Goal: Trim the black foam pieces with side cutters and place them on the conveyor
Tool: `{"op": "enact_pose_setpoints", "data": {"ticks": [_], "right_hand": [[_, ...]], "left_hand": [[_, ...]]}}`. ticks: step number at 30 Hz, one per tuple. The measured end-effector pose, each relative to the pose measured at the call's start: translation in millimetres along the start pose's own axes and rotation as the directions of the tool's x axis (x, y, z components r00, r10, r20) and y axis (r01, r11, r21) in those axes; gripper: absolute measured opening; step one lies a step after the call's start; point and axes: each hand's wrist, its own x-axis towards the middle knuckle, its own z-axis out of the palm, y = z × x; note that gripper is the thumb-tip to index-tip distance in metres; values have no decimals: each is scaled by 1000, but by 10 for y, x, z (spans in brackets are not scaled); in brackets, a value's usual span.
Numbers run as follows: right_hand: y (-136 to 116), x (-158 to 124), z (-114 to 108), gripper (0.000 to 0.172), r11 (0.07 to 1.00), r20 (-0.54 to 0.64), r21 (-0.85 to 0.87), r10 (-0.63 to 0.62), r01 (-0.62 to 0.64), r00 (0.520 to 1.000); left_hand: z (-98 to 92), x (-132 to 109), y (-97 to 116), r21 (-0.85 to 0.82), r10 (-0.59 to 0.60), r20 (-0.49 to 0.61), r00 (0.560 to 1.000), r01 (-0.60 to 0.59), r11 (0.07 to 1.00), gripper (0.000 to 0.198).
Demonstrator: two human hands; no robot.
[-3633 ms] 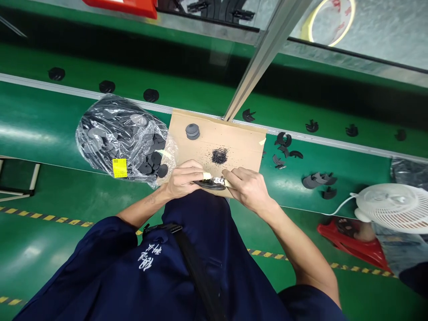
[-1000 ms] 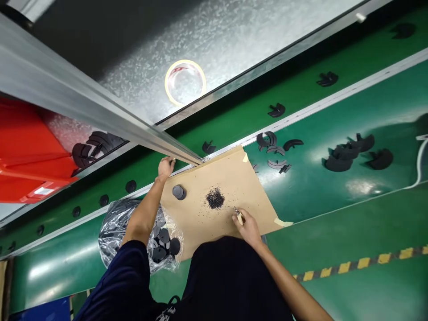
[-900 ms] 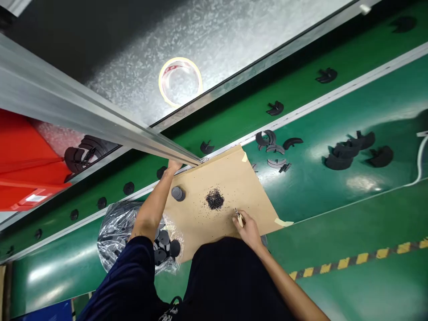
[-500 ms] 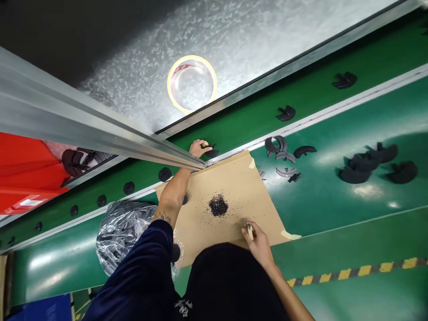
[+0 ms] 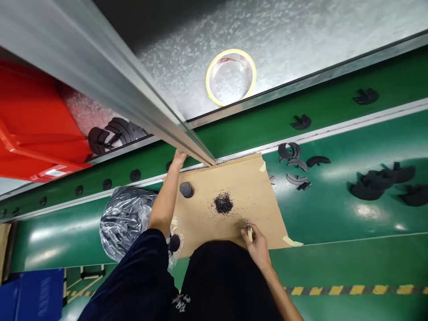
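Note:
My left hand [image 5: 181,157] reaches over the green conveyor belt [image 5: 220,138], partly behind the metal post [image 5: 167,111]. Its fingers are hidden, so I cannot tell what they hold. Just left of it, a round black part [image 5: 169,166] lies on the belt. My right hand [image 5: 257,245] is closed round a small tool [image 5: 249,232] with a pale handle and a thin metal tip, low over the brown paper sheet [image 5: 203,227]. A pile of tiny black bits [image 5: 223,203] lies mid-sheet, and a black cylinder [image 5: 186,190] stands near its upper left corner.
Clear plastic wrap [image 5: 125,223] is bunched left of the sheet. Black curved parts [image 5: 371,183] lie on the green table at right. A tape roll [image 5: 230,78] rests on the metal shelf above the belt. A red bin [image 5: 36,129] is at left.
My left hand has moved left along the belt, from beside a black part right of the post to partly behind the post. The view has shifted. My right hand keeps the tool.

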Motion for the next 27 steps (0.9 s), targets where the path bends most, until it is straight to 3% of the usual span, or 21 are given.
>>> {"op": "enact_pose_setpoints", "data": {"ticks": [2, 4, 7, 13, 19, 23, 27], "right_hand": [[-12, -6, 17, 42, 1000, 3, 8, -16, 16, 1000], [-27, -21, 27, 43, 999, 1, 12, -30, 30, 1000], [-59, -59, 29, 45, 999, -6, 8, -47, 47, 999], [-121, -193, -13, 49, 997, -18, -7, -77, 76, 997], [-200, -315, -64, 54, 994, -31, 4, -114, 114, 993], [-431, -314, 67, 58, 988, 76, 88, -136, 129, 988], [-762, -314, 386, 57, 952, 221, 300, -130, 59, 967]], "left_hand": [[-447, -226, -76, -9, -107, -30, 994, 107, 994, 30], [-769, -418, -155, -29, -188, -63, 980, 187, 982, 31], [-955, -558, -257, -72, -271, -110, 956, 264, 962, 29], [-882, -520, -228, -186, -304, -155, 940, 274, 944, 39], [-1002, -783, 20, -335, -143, -99, 985, 103, 937, 26], [-956, -1384, 54, -409, 8, 25, 1000, 3, 912, 38], [-700, -2342, -82, -402, 71, 176, 982, 6, 915, 48]]}}
